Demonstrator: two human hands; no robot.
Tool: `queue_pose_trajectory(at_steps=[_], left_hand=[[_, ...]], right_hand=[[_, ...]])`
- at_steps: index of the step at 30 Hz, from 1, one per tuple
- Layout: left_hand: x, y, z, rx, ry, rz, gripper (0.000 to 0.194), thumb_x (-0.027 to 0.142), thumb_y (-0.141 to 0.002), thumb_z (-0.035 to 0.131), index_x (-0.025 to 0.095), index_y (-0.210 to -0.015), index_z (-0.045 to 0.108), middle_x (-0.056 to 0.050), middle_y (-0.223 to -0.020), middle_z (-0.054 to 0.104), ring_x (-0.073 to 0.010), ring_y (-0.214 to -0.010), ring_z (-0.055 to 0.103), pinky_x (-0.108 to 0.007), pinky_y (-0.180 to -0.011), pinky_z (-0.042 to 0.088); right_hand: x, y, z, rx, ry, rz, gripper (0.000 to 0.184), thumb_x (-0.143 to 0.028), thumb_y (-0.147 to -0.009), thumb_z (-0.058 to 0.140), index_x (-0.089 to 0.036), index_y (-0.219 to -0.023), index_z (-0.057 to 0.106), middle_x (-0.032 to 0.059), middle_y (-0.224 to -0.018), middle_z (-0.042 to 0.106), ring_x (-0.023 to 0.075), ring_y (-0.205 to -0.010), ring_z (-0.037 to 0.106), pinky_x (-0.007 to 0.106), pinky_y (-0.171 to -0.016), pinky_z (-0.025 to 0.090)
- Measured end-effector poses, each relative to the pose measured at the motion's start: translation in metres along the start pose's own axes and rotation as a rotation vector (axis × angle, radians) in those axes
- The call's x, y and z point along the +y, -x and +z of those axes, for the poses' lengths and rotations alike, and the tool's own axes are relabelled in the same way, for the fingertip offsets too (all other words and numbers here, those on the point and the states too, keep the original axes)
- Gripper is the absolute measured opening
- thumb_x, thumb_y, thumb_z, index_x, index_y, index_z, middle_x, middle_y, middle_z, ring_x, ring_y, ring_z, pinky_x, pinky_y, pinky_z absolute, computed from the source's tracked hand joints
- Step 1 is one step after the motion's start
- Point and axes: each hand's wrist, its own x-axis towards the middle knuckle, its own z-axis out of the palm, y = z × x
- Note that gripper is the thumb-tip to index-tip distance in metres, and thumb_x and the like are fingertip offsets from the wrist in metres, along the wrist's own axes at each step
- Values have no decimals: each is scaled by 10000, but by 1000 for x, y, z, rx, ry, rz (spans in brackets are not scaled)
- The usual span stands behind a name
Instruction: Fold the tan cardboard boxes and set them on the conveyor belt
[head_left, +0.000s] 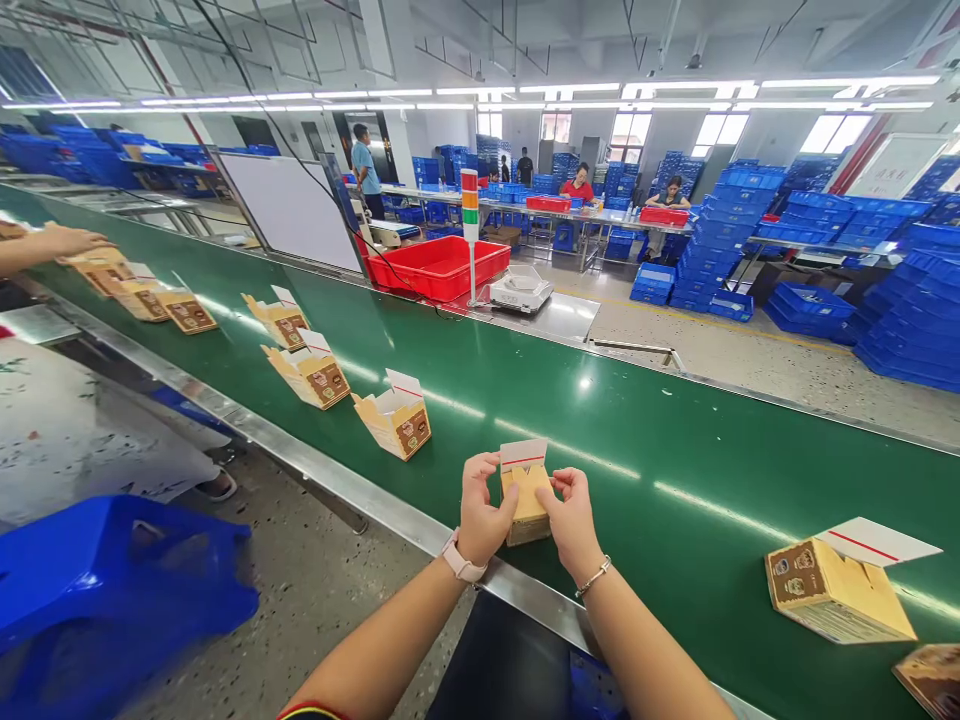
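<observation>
My left hand [486, 508] and my right hand [571, 515] grip a small cardboard box [528, 500] from both sides, over the near edge of the green conveyor belt. Both thumbs press on its folded-in top flaps. A white flap with a red line stands up at the box's far side. To the left, an open box [397, 415] with raised flaps sits closest to my left hand. On the right rests another box [836, 585] with its top flaps folded in and its white flap raised.
More open boxes [311, 370] stand along the green belt [637, 420] to the left, where a co-worker's hand [71, 240] reaches over. A metal rail [375, 510] edges the belt. Beyond are a red bin [442, 268], a signal light [469, 215] and a scale [520, 290]. A blue stool [112, 590] stands lower left.
</observation>
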Motion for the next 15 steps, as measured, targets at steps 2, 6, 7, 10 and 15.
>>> queue_pose_trajectory(at_steps=[2,6,7,10,15], left_hand=[[3,-6,2,-100,43,-206,408,366,-661,706,192,-983,525,-90,-1033,594,-239,-1030,568,-419,-929,440],[18,-20,10,-557,269,-731,454,430,-654,683,149,-997,591,-102,-926,671,-265,-926,618,-401,-834,464],[21,-21,13,-603,301,-780,444,435,-653,680,144,-979,602,-105,-919,675,-266,-916,620,-395,-829,461],[22,-16,15,-508,249,-672,445,441,-659,686,162,-991,588,-102,-968,661,-253,-929,610,-385,-840,451],[16,6,-7,-66,-131,42,406,556,-760,598,202,-956,559,-78,-953,583,-239,-956,555,-394,-861,427]], right_hand=[[-8,-3,-2,-43,1,70,340,-233,-571,625,-214,-884,494,54,-922,603,203,-885,605,338,-772,511],[-19,-9,-6,-246,-45,197,240,-292,-639,605,-196,-853,552,56,-859,664,208,-788,638,342,-715,525],[-20,-9,-8,-274,-55,204,242,-317,-653,609,-192,-856,564,59,-854,671,210,-775,643,344,-707,527],[-16,-6,-17,-226,-44,87,335,-393,-677,634,-195,-943,587,73,-926,670,209,-805,641,345,-714,530],[-6,10,-48,-213,193,-366,368,-510,-693,672,-222,-922,662,99,-1138,591,250,-1048,574,387,-874,493]])
